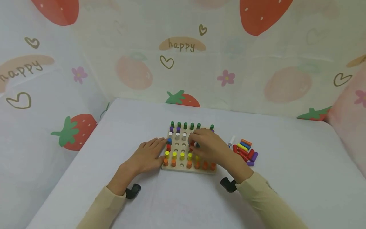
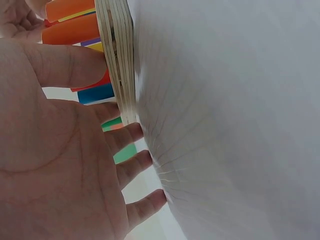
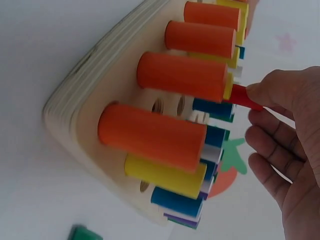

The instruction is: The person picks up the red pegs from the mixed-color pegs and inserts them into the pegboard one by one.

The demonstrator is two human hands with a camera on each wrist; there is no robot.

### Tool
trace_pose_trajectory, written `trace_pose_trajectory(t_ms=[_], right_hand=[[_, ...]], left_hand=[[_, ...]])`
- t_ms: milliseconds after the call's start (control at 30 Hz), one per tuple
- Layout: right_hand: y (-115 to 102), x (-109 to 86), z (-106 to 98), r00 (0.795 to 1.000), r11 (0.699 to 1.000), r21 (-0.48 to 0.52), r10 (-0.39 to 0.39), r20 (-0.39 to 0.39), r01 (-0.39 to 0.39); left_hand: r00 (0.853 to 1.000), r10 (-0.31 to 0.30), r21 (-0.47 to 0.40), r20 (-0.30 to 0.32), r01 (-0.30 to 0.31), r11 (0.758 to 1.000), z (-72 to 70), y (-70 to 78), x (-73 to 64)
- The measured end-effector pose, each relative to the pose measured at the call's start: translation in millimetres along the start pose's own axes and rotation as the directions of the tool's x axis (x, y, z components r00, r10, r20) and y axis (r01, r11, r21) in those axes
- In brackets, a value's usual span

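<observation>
Spotting a printed strawberry [image 1: 83, 132] on the hanging cloth [image 1: 34, 133] way over left, then hitting a beige sleeve [image 1: 104, 203] and a black gadget [image 1: 133, 191] at the wrist. Resting the left hand [image 1: 147, 156] right up against the left edge of a wooden board [image 1: 188, 171] on the white table [image 1: 171, 206]. Spreading that grip out pretty straight, thumb touching the board's side.

Going down the board's leftmost column from the far end: seeing a green peg [image 1: 172, 124], then a purple one [image 1: 171, 129], white, blue, red, yellow and orange, all standing upright. Also seeing a bare round hole in the near row, sitting between orange pegs.

Leaning the right hand [image 1: 210, 144] over the board's right half and pinching a red peg [image 3: 244, 96] between thumb and index finger. Losing that peg's lower end behind the nearer pegs in the right wrist view, so not managing to tell if seated in a hole or lifted.

Further right, finding a loose white peg [image 1: 232, 140] just beside the hand, then a messy pile of pegs [image 1: 243, 152] lying on the table, mixing red, purple, orange, blue and yellow.
</observation>
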State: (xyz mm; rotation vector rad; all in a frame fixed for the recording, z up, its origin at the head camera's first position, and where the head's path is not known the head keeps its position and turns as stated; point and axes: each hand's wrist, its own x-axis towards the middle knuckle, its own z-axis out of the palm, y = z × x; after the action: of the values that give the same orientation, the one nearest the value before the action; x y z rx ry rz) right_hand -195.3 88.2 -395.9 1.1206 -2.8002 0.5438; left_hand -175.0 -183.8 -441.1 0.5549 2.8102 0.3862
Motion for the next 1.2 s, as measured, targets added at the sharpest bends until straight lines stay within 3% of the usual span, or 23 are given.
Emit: trace_pose_trajectory(t_ms=[667,1200], right_hand=[[-17,30.6,18,0.997,0.999,0.050,-0.016,0.079,0.013],[-25,39.8,26,0.993,0.998,0.037,-0.063,0.099,0.060]], left_hand=[[1.000,0.014,0.009,-0.003,-0.014,1.000,1.6,-4.0,0.8],[1.000,0.022,0.008,0.001,-0.022,1.000,0.3,-3.7,-0.9]])
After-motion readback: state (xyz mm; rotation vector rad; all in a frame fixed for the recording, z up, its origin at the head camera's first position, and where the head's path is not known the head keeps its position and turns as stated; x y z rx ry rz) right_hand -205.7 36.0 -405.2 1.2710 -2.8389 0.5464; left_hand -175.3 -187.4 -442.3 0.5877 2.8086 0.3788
